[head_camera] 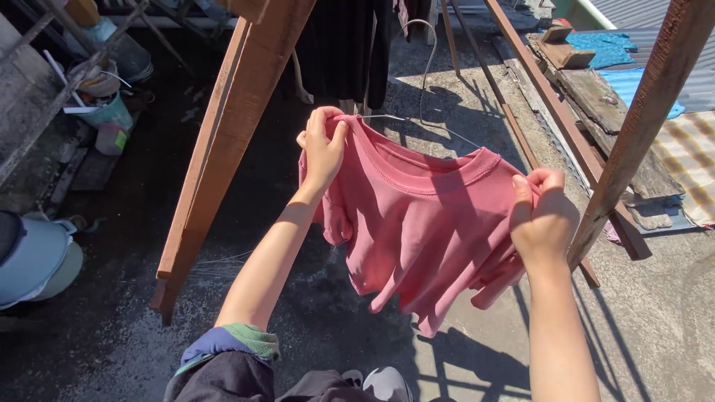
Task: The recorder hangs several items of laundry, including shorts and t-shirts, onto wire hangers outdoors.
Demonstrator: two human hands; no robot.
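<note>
Grip clenched at both shoulders of pink shirt (pixel 424 223): left hand (pixel 322 152) pinching one shoulder seam, right hand (pixel 542 219) the other, wire hanger (pixel 417 112) just above the collar. Best kept taut and level, collar centred under hanger hook, clear of wooden post (pixel 223 156) beside the shirt.

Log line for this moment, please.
left hand: grips pink shirt shoulder | right hand: grips other shoulder | wire hanger: in collar

Sunlit concrete floor (pixel 655 313), crossed by hard shadows. Slanted wooden beams (pixel 223 149) of a drying frame. Buckets (pixel 104 104) in shade at left; corrugated roofing (pixel 693 82) and weathered planks (pixel 603 104) at right.
</note>
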